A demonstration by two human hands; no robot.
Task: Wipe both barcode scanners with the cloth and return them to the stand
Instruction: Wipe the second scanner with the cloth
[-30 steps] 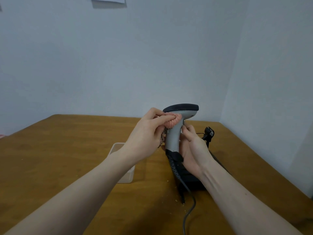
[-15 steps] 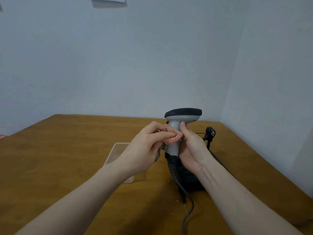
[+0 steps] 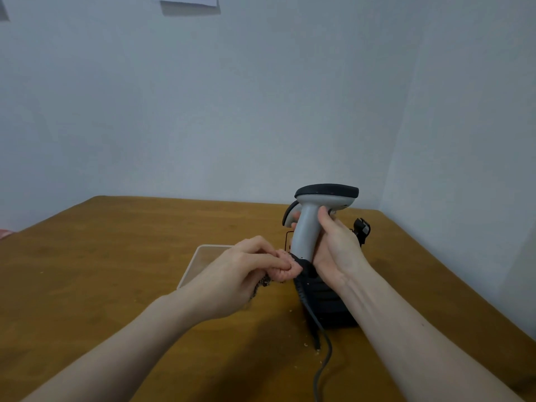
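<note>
A grey barcode scanner [image 3: 308,227] with a black head stands upright in my right hand [image 3: 338,248], whose fingers curl round its handle. My left hand [image 3: 237,274] pinches a pink cloth [image 3: 285,269] and presses it against the black base of the handle. A second scanner [image 3: 288,217] shows partly behind the first one. The black stand [image 3: 330,306] sits on the table below my right wrist, mostly hidden by it.
A clear plastic container [image 3: 200,262] lies on the wooden table [image 3: 101,271] left of my hands. The scanner's black cable [image 3: 322,343] trails toward the front edge. A small black clip [image 3: 362,229] stands near the right wall. Crumbs dot the tabletop.
My left hand has slid the cloth down the handle from just under the head to its base. The scanner has moved slightly to the right.
</note>
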